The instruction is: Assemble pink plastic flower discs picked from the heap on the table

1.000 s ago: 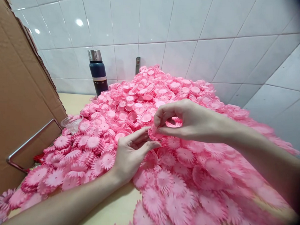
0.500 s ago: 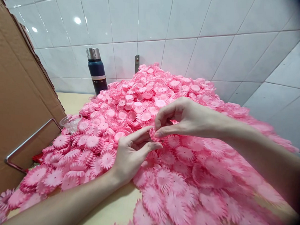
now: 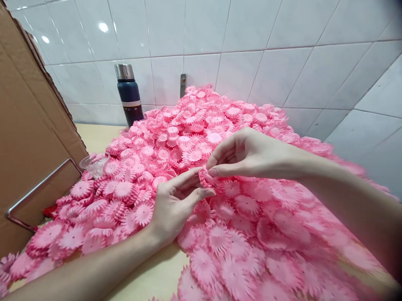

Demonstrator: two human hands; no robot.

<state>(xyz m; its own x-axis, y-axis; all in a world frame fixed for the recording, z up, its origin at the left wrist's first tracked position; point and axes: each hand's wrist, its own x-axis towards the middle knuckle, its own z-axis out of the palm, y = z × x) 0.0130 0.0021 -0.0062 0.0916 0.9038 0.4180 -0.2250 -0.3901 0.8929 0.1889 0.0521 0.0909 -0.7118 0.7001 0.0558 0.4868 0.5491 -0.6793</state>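
Fingertips meet on one small pink piece, right in front of the heap!
Here's the right hand, thumb and forefinger pinching its upper edge; the left hand curves just below, thumb and fingers parted around it, though whether they press on it is too small to tell. A light pinch at the rim looks wise, since those thin fringes would likely crease, with the left steadying from underneath. And what a crowd around them: a heap of pink fringed discs spreads under both forearms, loose enough to snag a sleeve or slide. Beyond, a dark blue bottle by the tiled wall; leftward, a clear plastic cup, then cardboard hemming that side.
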